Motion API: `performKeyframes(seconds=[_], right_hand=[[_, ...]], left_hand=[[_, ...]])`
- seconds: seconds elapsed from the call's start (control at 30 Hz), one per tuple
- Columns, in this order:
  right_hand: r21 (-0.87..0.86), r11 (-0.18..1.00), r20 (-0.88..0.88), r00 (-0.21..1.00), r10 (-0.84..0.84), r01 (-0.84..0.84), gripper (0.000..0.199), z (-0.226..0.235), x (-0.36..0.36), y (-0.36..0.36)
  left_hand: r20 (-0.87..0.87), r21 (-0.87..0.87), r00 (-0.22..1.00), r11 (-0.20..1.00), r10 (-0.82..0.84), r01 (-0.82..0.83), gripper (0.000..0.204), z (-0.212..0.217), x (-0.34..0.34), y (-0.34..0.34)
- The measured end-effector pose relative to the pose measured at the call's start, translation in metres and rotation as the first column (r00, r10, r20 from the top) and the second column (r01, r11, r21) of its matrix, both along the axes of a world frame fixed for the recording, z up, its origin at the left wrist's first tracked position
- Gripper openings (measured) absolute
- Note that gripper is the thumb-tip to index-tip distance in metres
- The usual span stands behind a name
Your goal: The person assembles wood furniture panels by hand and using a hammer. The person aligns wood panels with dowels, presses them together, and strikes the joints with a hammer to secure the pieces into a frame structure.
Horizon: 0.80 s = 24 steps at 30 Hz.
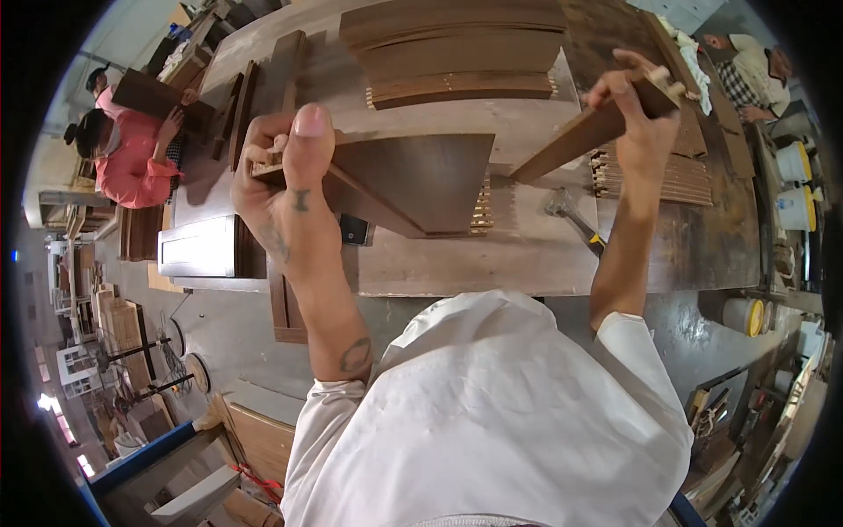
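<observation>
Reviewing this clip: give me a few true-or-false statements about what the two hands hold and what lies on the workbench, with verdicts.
1. The left hand grips the end of a dark wooden panel with pale dowels at that end. True.
2. The right hand is empty and rests flat on the workbench. False: it holds up a dark wooden rail, tilted, with dowel pins at its upper end.
3. A hammer lies on the workbench between the two forearms. True.
4. The stack of dark boards at the far side of the bench is painted white. False: the boards are dark brown.
5. The person wears a white short-sleeved shirt. True.
</observation>
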State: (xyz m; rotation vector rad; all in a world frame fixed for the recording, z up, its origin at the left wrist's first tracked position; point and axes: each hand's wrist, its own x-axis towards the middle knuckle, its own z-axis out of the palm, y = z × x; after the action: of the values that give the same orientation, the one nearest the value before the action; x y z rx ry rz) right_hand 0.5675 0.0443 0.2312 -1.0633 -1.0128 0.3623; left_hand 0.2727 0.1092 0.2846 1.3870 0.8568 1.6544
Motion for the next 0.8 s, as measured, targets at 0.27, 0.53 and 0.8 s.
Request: performKeyframes(seconds=[0.27, 0.53, 0.8], right_hand=[[0.127, 0.99, -0.163, 0.983, 0.088, -0.067, 0.05, 0.034, 0.005, -0.063], [0.059, 0.997, -0.322, 0.947, -0.02, 0.041, 0.049, 0.007, -0.002, -0.052], [0.043, 0.998, -0.307, 0.951, -0.036, 0.052, 0.05, 0.005, -0.002, -0.052]], left_hand=[[-0.052, -0.027, 0.998, 0.999, -0.043, 0.042, 0.037, 0.004, -0.001, 0.004], [0.061, -0.015, 0.989, 0.991, -0.134, 0.135, 0.03, 0.002, -0.001, 0.009], [0.12, 0.08, 0.986, 0.991, -0.117, 0.108, 0.02, -0.013, -0.004, 0.023]])
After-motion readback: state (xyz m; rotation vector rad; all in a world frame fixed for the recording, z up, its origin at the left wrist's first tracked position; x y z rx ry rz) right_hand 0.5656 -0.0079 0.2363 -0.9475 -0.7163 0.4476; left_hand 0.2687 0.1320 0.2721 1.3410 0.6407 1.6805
